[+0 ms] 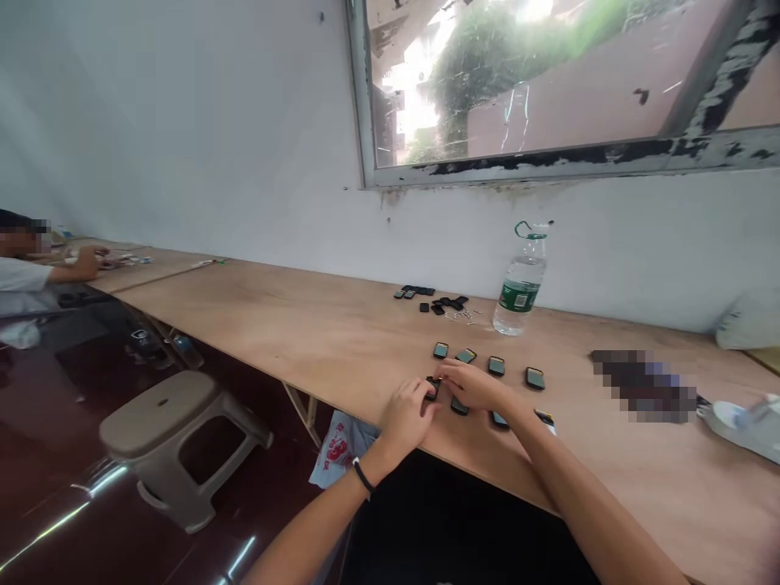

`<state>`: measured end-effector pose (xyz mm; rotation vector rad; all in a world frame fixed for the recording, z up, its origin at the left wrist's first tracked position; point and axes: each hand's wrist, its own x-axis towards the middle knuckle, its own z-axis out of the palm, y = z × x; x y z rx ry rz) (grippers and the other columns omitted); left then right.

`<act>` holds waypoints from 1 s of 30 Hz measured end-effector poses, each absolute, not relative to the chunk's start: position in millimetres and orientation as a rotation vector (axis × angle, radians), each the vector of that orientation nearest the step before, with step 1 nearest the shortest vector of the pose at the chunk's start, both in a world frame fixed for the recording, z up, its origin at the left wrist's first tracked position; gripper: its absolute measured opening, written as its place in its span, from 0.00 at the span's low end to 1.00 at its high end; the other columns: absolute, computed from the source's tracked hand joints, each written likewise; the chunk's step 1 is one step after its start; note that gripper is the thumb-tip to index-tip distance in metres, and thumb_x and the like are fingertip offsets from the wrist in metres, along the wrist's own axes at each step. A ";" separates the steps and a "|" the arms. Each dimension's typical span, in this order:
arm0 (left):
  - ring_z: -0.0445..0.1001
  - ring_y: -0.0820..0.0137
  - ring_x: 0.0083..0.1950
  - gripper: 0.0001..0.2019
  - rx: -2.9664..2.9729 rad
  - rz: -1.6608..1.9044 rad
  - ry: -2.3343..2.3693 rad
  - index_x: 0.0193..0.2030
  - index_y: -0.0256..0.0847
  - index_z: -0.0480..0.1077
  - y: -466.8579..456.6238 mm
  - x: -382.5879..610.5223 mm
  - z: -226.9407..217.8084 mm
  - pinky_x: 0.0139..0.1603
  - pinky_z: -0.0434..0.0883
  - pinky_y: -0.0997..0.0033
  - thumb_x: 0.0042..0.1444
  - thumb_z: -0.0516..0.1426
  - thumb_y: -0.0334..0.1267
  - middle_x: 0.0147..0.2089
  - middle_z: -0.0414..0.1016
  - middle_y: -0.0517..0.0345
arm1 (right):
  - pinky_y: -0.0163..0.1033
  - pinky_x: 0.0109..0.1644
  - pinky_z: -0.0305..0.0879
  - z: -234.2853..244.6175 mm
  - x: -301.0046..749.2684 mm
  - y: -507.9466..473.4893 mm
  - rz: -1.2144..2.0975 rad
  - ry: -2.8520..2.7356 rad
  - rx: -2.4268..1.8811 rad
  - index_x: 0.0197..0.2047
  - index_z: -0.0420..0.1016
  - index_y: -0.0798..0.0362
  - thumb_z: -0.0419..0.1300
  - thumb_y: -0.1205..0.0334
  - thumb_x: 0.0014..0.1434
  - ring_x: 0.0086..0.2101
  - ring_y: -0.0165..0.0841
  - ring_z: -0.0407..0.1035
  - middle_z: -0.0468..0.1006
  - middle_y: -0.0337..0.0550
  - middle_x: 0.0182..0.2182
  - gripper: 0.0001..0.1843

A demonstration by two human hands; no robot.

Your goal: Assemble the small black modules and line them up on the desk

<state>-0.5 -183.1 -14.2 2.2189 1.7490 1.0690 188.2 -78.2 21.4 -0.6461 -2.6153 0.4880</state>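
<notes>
My left hand [409, 410] is at the table's front edge, thumb and fingers closed around a small black device [432, 390]. My right hand [469, 384] reaches in from the right, its fingertips pinched at the upper right edge of this device. The fingers hide much of it, and whether they also hold a tiny part cannot be seen. Similar flat black devices with grey screens lie around the hands: one [440, 350] behind, one [496, 366] and another [535, 378] to the right. A further device [459, 405] sits under my right hand, partly covered.
Black pieces [449, 305] and small white bits [461, 314] lie towards the wall, beside a large water bottle [520, 294]. A blurred dark object [643, 386] and a white item [747, 429] are at right. A stool [162, 414] stands left; another person [28, 264] sits farther along.
</notes>
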 end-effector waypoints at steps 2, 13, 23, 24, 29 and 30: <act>0.75 0.60 0.50 0.08 2.205 1.067 1.768 0.45 0.44 0.73 -182.9 -1.8 -12.4 0.52 0.71 0.59 0.60 0.64 0.30 0.45 0.78 0.56 | 0.43 0.44 0.70 24.7 187.2 -78.4 0.480 -2.601 -0.719 0.48 0.77 0.53 0.50 0.74 0.66 0.41 0.39 0.73 0.79 0.51 0.44 0.17; 0.78 0.65 0.44 0.03 2.171 1.092 1.784 0.37 0.44 0.74 -180.9 -11.8 -11.5 0.46 0.71 0.67 0.62 0.63 0.32 0.42 0.79 0.58 | 0.35 0.35 0.59 18.3 173.3 -69.6 0.374 -2.608 -0.885 0.38 0.74 0.52 0.58 0.73 0.62 0.35 0.35 0.70 0.78 0.45 0.38 0.07; 0.79 0.65 0.46 0.07 2.093 1.173 1.644 0.37 0.43 0.76 -179.4 -12.5 -7.1 0.50 0.73 0.66 0.61 0.61 0.27 0.44 0.81 0.57 | 0.35 0.35 0.58 17.2 167.5 -69.4 0.370 -2.569 -0.970 0.38 0.77 0.53 0.58 0.73 0.63 0.33 0.34 0.70 0.80 0.45 0.36 0.07; 0.79 0.65 0.47 0.07 2.093 1.179 1.638 0.37 0.44 0.76 -178.9 -12.5 -7.7 0.50 0.73 0.66 0.61 0.61 0.27 0.44 0.81 0.57 | 0.35 0.36 0.59 17.1 168.2 -69.0 0.373 -2.556 -0.960 0.42 0.78 0.53 0.58 0.73 0.63 0.34 0.35 0.71 0.81 0.45 0.37 0.09; 0.79 0.64 0.48 0.06 2.116 1.211 1.622 0.38 0.44 0.78 -176.9 -14.5 -12.7 0.53 0.74 0.64 0.60 0.62 0.28 0.45 0.82 0.56 | 0.37 0.40 0.65 24.0 177.2 -68.9 0.451 -2.397 -0.968 0.51 0.82 0.53 0.55 0.70 0.66 0.36 0.36 0.73 0.81 0.49 0.42 0.16; 0.79 0.64 0.48 0.06 2.118 1.214 1.621 0.38 0.44 0.78 -176.8 -14.9 -13.2 0.53 0.74 0.64 0.60 0.62 0.28 0.45 0.82 0.56 | 0.37 0.40 0.65 26.9 179.2 -70.0 0.488 -2.357 -0.961 0.49 0.82 0.53 0.55 0.69 0.66 0.35 0.36 0.72 0.81 0.48 0.40 0.16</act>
